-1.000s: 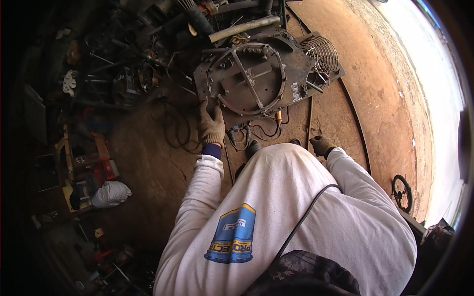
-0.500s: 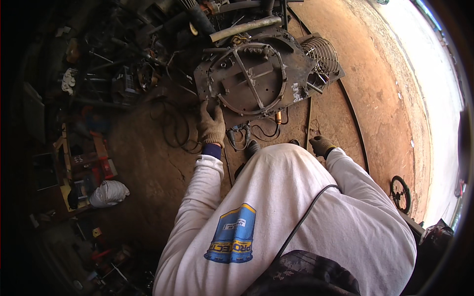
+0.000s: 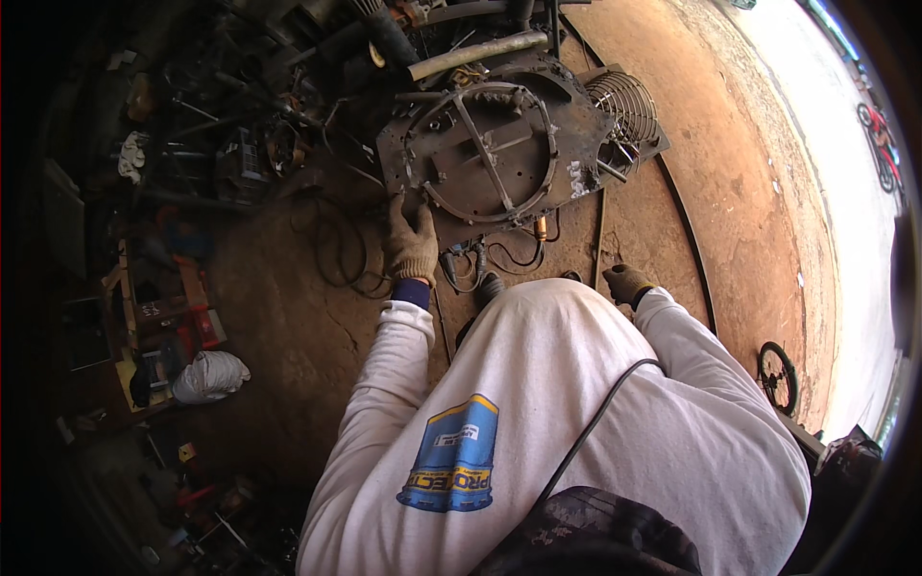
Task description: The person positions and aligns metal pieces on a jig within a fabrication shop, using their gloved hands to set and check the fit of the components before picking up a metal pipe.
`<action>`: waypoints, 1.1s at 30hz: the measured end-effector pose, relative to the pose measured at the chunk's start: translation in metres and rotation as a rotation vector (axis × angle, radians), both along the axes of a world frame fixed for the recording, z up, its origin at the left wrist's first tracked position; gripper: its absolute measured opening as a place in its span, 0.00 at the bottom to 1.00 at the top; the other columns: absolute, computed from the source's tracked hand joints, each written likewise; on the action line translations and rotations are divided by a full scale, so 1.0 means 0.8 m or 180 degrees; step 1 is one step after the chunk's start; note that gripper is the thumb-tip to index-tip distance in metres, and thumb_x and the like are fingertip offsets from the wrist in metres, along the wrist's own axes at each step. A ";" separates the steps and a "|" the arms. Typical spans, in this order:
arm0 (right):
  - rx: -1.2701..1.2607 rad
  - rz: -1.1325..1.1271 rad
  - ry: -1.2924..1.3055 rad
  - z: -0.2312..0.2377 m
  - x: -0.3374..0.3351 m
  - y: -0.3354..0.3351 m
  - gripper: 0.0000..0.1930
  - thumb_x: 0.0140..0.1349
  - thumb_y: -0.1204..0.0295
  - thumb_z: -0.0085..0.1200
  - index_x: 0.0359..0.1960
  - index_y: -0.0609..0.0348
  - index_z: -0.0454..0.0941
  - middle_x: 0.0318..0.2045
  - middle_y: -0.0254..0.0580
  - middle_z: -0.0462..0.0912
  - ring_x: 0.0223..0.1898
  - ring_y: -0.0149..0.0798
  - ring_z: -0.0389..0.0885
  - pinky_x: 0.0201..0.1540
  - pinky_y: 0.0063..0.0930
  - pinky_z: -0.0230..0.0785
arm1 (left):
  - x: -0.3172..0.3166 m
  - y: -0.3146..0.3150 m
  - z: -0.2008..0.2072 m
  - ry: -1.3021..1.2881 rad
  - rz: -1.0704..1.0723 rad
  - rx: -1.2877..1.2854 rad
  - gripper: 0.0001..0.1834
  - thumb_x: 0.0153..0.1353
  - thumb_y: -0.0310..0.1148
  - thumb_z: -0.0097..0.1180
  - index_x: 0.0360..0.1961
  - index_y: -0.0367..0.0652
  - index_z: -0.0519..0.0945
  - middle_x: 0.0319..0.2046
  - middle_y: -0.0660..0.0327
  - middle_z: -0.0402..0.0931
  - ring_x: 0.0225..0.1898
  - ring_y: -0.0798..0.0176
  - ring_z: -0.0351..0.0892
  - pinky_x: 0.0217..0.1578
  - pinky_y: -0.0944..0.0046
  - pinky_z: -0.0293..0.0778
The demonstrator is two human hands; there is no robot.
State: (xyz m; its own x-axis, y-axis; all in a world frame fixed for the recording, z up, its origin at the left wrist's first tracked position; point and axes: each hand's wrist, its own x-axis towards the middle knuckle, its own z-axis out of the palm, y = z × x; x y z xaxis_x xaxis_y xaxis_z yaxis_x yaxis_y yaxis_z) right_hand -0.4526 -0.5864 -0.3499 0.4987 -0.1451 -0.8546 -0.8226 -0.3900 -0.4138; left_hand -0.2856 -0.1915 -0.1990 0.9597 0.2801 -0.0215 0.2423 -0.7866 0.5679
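Note:
My left hand point(image 3: 412, 248), in a tan knit glove, is at the near left edge of a dark metal plate point(image 3: 451, 154). Its thumb and forefinger spread apart in a V against that edge, with nothing visible between them. On the plate lies a round metal ring point(image 3: 554, 144) with a flat bar point(image 3: 480, 149) across it. My right hand point(image 3: 627, 284), gloved too, hangs low beside my right knee with its fingers curled. What it holds, if anything, cannot be made out. A thin rod point(image 3: 600, 230) stands just left of it.
A wire fan guard point(image 3: 624, 108) sits right of the plate. Below its near edge are cable clamps point(image 3: 466, 264) and an orange-handled tool point(image 3: 541, 228). A long cable point(image 3: 687, 230) crosses the floor at right. Scrap metal point(image 3: 250, 163) crowds the left, and a wheel point(image 3: 778, 377) stands at lower right.
Both hands stay where they were. A red motorcycle has come into view on the bright road at the far right.

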 end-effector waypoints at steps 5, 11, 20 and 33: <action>0.0068 -0.0027 -0.0078 -0.002 -0.001 -0.002 0.19 0.67 0.57 0.51 0.45 0.62 0.77 0.24 0.38 0.78 0.23 0.36 0.77 0.25 0.34 0.73 | 0.001 0.004 -0.008 -0.0133 -0.0056 -0.0088 0.31 0.65 0.53 0.53 0.67 0.57 0.65 0.54 0.45 0.77 0.52 0.38 0.79 0.50 0.47 0.76; 0.0037 -0.0011 -0.0037 -0.009 -0.001 -0.006 0.19 0.67 0.57 0.51 0.46 0.62 0.77 0.24 0.38 0.77 0.23 0.35 0.78 0.25 0.34 0.73 | 0.001 0.004 -0.006 -0.0158 -0.0083 -0.0127 0.31 0.64 0.52 0.54 0.66 0.54 0.66 0.59 0.46 0.74 0.56 0.39 0.76 0.53 0.47 0.74; 0.0131 -0.0072 -0.0021 -0.014 -0.003 -0.006 0.20 0.67 0.57 0.52 0.47 0.63 0.77 0.25 0.39 0.79 0.23 0.36 0.78 0.25 0.35 0.74 | 0.002 0.005 -0.012 -0.0221 -0.0102 -0.0141 0.31 0.65 0.51 0.54 0.66 0.54 0.67 0.58 0.46 0.75 0.55 0.38 0.77 0.53 0.47 0.74; -0.0198 0.0144 -0.0142 -0.018 -0.005 -0.001 0.25 0.66 0.51 0.47 0.45 0.63 0.80 0.26 0.45 0.83 0.22 0.39 0.83 0.24 0.37 0.74 | 0.003 0.007 -0.017 -0.0216 -0.0124 -0.0189 0.31 0.65 0.52 0.54 0.66 0.56 0.66 0.54 0.42 0.77 0.52 0.36 0.78 0.51 0.46 0.75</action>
State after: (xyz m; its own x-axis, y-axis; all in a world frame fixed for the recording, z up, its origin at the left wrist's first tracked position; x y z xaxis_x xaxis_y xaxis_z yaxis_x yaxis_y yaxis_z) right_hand -0.4569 -0.5871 -0.3642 0.5434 -0.1735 -0.8214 -0.7848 -0.4525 -0.4236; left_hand -0.2835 -0.1855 -0.2127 0.9697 0.2428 0.0284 0.1717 -0.7592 0.6278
